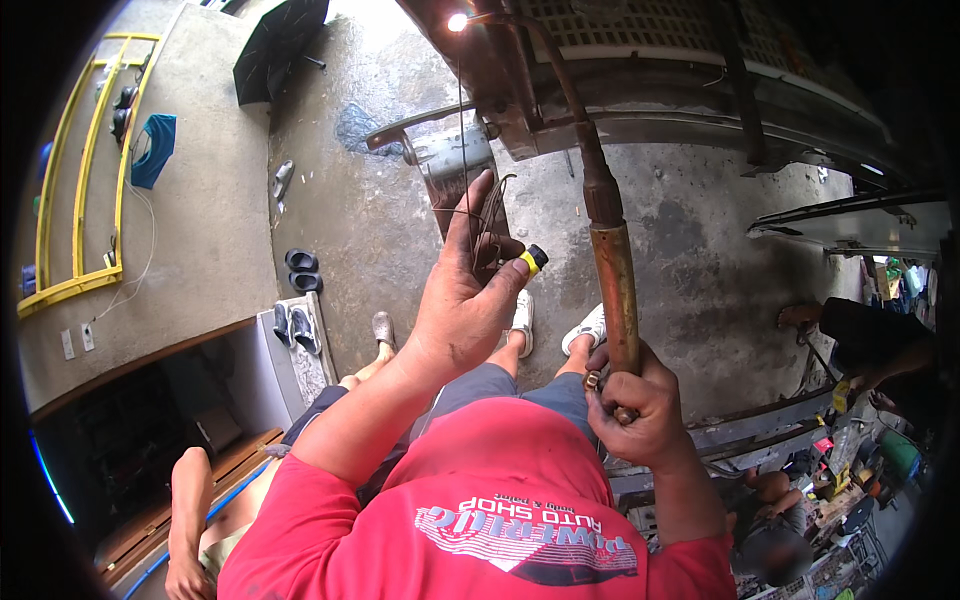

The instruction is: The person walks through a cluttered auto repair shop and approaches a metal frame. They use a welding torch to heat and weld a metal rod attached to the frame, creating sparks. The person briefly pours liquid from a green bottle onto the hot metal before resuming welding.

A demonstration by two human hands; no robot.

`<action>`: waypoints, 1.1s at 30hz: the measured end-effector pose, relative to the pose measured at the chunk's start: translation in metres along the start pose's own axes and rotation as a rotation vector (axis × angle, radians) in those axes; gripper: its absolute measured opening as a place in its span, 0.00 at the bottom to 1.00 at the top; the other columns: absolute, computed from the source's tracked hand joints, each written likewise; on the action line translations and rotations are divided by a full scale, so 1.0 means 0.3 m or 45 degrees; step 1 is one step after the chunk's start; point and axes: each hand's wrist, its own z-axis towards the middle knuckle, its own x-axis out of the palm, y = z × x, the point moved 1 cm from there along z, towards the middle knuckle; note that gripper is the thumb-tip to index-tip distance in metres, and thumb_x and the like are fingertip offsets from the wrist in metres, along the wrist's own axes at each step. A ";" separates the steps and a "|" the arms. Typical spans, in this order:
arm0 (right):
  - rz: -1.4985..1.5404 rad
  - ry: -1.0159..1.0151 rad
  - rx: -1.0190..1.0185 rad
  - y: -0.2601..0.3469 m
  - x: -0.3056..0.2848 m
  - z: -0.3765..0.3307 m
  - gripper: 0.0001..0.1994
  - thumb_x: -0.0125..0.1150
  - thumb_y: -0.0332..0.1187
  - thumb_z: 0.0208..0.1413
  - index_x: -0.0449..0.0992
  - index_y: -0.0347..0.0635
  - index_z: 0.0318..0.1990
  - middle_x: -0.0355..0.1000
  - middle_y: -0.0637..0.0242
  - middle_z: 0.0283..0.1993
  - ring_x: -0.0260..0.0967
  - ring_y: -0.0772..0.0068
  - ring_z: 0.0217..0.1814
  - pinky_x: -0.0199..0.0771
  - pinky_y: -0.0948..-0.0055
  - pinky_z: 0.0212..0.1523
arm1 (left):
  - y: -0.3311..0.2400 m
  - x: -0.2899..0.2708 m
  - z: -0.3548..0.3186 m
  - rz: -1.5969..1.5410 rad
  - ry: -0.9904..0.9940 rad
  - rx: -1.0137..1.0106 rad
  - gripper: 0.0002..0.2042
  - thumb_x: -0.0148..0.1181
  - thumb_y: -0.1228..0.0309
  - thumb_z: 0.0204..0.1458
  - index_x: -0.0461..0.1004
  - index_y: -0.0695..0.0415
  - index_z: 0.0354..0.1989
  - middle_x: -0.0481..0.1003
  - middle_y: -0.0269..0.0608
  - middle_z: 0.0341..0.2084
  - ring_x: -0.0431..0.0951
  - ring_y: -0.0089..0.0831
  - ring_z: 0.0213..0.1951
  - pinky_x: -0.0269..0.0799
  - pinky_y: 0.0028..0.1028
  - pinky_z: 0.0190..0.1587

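Count: one torch (pixel 612 285), one thin wire (pixel 492 215) with a bunched end, one small yellow-and-black piece (pixel 535 261). Right hand (pixel 638 405): fingers clenched on the torch's lower end, by a brass fitting (pixel 592 381). Left hand (pixel 462 295): fingers grasping the wire, yellow-and-black piece at the thumb. All three were held above the floor (pixel 700 290). Torch neck bent over to a bright tip by the rusty metalwork (pixel 495 75); the wire's straight run rose toward it, contact couldn't be told.

Also two white shoes (pixel 590 328) on the person, two dark sandals (pixel 302 270) at the floor's left edge, two more clogs (pixel 297 328) on a slab, one black umbrella (pixel 280 50) at the floor's upper left corner.

Edges: metalwork bounded the floor's top side; one grey cylinder (pixel 450 150) showed behind the wire. Open room: bare floor right of the torch, up to a co-worker (pixel 870 340) near its right edge.
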 end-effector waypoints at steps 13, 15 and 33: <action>0.006 -0.005 -0.023 -0.005 -0.002 -0.003 0.09 0.70 0.19 0.46 0.73 0.39 0.27 0.74 0.56 0.42 0.76 0.63 0.36 0.76 0.68 0.34 | 0.008 -0.009 0.011 0.093 -0.012 0.039 0.42 0.56 0.82 0.60 0.42 0.46 0.80 0.74 0.39 0.47 0.72 0.24 0.49 0.69 0.28 0.57; 0.003 -0.012 -0.025 -0.006 -0.001 -0.004 0.09 0.70 0.20 0.46 0.72 0.39 0.26 0.74 0.56 0.42 0.76 0.63 0.36 0.76 0.68 0.34 | -0.001 -0.003 0.008 0.108 -0.017 0.024 0.42 0.56 0.82 0.60 0.42 0.47 0.80 0.74 0.39 0.47 0.72 0.24 0.49 0.69 0.27 0.57; 0.011 -0.008 0.008 -0.002 0.003 -0.006 0.10 0.70 0.20 0.45 0.71 0.40 0.24 0.74 0.57 0.41 0.75 0.63 0.35 0.74 0.69 0.32 | -0.004 0.000 0.007 0.123 -0.031 0.034 0.42 0.55 0.82 0.61 0.42 0.47 0.80 0.74 0.40 0.48 0.72 0.24 0.49 0.68 0.29 0.59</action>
